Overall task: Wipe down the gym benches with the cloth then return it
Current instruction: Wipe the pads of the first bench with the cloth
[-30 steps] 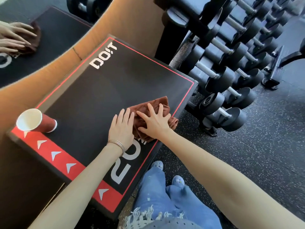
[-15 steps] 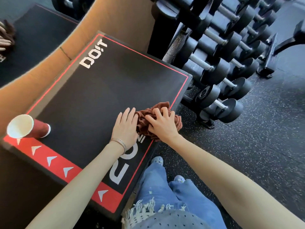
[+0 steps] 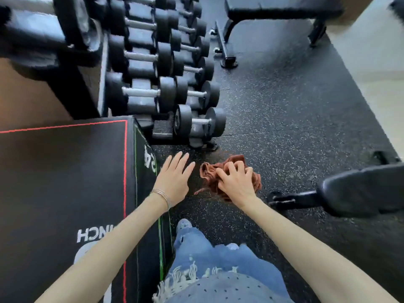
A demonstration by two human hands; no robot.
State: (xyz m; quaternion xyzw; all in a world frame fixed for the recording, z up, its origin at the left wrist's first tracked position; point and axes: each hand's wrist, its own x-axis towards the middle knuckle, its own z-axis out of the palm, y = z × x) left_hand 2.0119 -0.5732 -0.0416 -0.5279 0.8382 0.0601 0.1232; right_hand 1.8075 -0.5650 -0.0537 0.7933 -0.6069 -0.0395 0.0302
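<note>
A crumpled brown cloth (image 3: 209, 174) is bunched in my right hand (image 3: 237, 182), held in the air over the speckled floor, right of the box. My left hand (image 3: 173, 178) hovers flat and empty beside it, fingers apart, just past the box's right edge. The black plyo box (image 3: 65, 171) with red border lines fills the lower left. A black padded bench (image 3: 360, 189) reaches in from the right edge, close to my right hand. Another black bench (image 3: 273, 12) stands at the back.
A rack of black dumbbells (image 3: 157, 92) stands behind the box, reaching to the floor near my hands. Dark speckled rubber floor (image 3: 295, 110) lies between the rack and the benches. My legs in blue jeans (image 3: 207, 254) are below.
My right hand has gathered the cloth and lifted it off the box to the right. My left hand came off the box too. The view turned right; the red cup left the frame.
</note>
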